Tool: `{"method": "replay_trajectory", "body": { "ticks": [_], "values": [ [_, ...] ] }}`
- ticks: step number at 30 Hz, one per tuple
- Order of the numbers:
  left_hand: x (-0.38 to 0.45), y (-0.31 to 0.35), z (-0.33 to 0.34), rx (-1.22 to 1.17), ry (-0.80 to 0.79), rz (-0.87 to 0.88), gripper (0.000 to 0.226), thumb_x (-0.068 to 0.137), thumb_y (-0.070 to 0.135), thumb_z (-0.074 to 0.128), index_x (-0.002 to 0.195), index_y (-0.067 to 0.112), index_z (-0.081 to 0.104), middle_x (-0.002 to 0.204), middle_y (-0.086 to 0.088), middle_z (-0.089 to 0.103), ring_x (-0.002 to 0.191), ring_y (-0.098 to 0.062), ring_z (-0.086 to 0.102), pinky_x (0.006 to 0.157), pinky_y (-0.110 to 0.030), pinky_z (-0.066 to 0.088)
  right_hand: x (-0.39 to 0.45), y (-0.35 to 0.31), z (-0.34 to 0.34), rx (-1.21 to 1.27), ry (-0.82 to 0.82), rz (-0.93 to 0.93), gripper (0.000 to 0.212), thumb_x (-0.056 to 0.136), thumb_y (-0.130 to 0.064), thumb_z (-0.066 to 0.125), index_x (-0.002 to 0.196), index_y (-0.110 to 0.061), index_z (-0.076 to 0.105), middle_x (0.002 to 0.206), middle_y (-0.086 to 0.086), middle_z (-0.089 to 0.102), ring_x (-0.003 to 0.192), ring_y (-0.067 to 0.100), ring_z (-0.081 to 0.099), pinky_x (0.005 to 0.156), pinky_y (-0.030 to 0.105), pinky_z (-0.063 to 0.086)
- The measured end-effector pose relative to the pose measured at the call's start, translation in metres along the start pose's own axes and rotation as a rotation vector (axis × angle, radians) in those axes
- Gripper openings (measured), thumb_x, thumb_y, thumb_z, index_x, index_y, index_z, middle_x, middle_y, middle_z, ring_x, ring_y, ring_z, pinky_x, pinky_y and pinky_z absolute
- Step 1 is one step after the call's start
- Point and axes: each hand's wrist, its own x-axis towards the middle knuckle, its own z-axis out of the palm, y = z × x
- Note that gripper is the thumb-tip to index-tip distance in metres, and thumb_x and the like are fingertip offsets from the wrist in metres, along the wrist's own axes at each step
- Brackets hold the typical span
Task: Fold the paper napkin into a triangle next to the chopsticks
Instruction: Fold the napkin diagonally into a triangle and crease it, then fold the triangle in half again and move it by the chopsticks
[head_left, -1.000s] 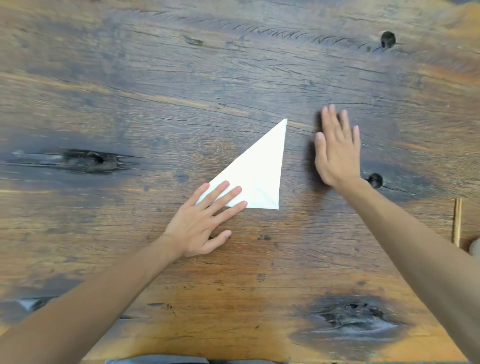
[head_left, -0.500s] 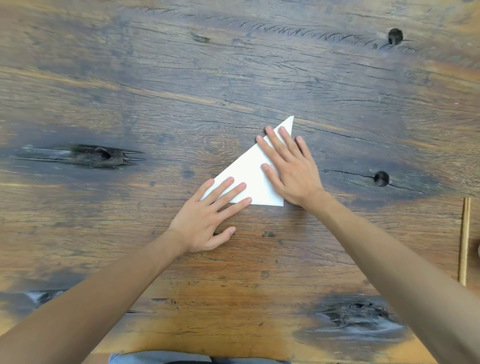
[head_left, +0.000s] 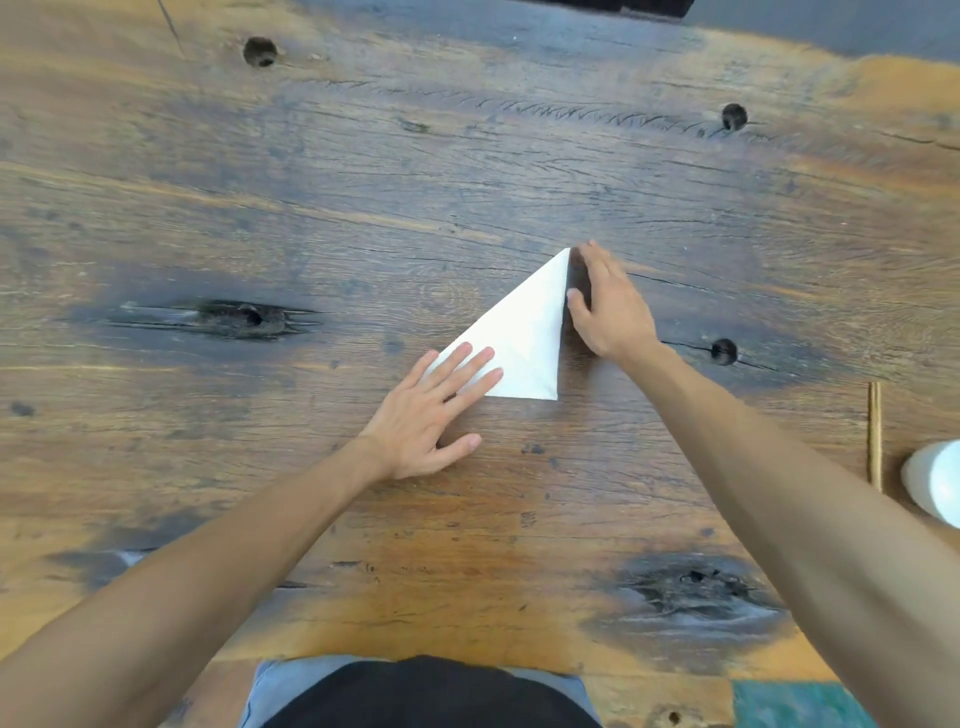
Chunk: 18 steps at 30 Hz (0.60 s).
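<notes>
One napkin (head_left: 524, 338), folded into a triangle, is lying on the bench (head_left: 311, 208); the left hand (head_left: 431, 421) is pressing it flat-open, the right hand (head_left: 608, 306) is touching its edge, gripping nothing; chopsticks (head_left: 875, 436) are lying well apart.

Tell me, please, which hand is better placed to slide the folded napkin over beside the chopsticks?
Probably the right hand: it sits at the napkin's right edge, on the chopsticks' side. The left hand pins the opposite corner.

Left hand (head_left: 434, 415) flat, fingers spread, palm down; right hand (head_left: 608, 306) on edge, fingers straight, both arms outstretched.

One napkin (head_left: 524, 332), two hands (head_left: 426, 421), chopsticks (head_left: 875, 436).
</notes>
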Motion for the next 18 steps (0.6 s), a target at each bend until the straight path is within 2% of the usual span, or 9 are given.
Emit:
{"method": "replay_trajectory", "body": {
  "ticks": [3,7,9,12,15,18],
  "values": [
    [-0.006,0.008,-0.013,-0.001,0.077,-0.075,0.065,0.103,0.040,0.039,0.161,0.015,0.023,0.171,-0.003,0.017,0.159,-0.024,0.009,0.128,-0.050,0.011,-0.001,-0.015,-0.007,0.080,0.015,0.018,0.066,0.101,-0.019,0.052,0.162,-0.016,0.026,0.167,0.005,0.033,0.152,0.025,0.034,0.118,0.048,0.038],
    [-0.019,0.001,-0.014,-0.014,0.144,-0.211,0.053,0.096,0.025,0.044,0.147,0.011,0.049,0.159,-0.010,0.042,0.148,-0.032,0.038,0.122,-0.050,0.030,0.006,-0.013,-0.013,0.056,-0.068,-0.042,0.078,0.100,-0.018,0.060,0.165,-0.020,0.018,0.171,-0.001,0.025,0.156,0.020,0.027,0.122,0.045,0.034],
    [-0.026,-0.005,-0.012,-0.029,0.126,-0.251,0.051,0.094,0.022,0.046,0.144,0.013,0.049,0.152,-0.010,0.047,0.136,-0.032,0.048,0.108,-0.046,0.042,0.013,-0.011,-0.014,0.029,-0.095,-0.049,0.080,0.099,-0.019,0.063,0.165,-0.021,0.017,0.170,0.001,0.028,0.154,0.023,0.030,0.121,0.046,0.035],
    [-0.034,-0.013,-0.006,-0.054,0.115,-0.276,0.050,0.093,0.022,0.047,0.143,0.015,0.048,0.141,-0.007,0.051,0.115,-0.029,0.056,0.090,-0.042,0.049,0.024,-0.011,-0.018,-0.015,-0.102,-0.039,0.076,0.099,-0.022,0.064,0.163,-0.020,0.023,0.159,0.009,0.044,0.144,0.033,0.042,0.115,0.048,0.040],
    [-0.040,-0.020,0.000,-0.113,0.127,-0.275,0.049,0.094,0.022,0.045,0.142,0.015,0.049,0.135,-0.007,0.052,0.105,-0.025,0.056,0.087,-0.042,0.053,0.035,-0.016,-0.021,-0.110,-0.103,-0.051,0.067,0.097,-0.024,0.066,0.156,-0.024,0.035,0.144,0.009,0.051,0.133,0.033,0.049,0.101,0.047,0.046],
    [-0.042,-0.025,0.003,-0.122,0.129,-0.248,0.046,0.094,0.019,0.048,0.139,0.014,0.051,0.135,-0.009,0.053,0.107,-0.027,0.056,0.088,-0.043,0.054,0.043,-0.019,-0.022,-0.185,-0.137,-0.030,0.060,0.092,-0.025,0.070,0.147,-0.024,0.046,0.138,0.009,0.052,0.133,0.032,0.050,0.102,0.049,0.045]
  ]
}}
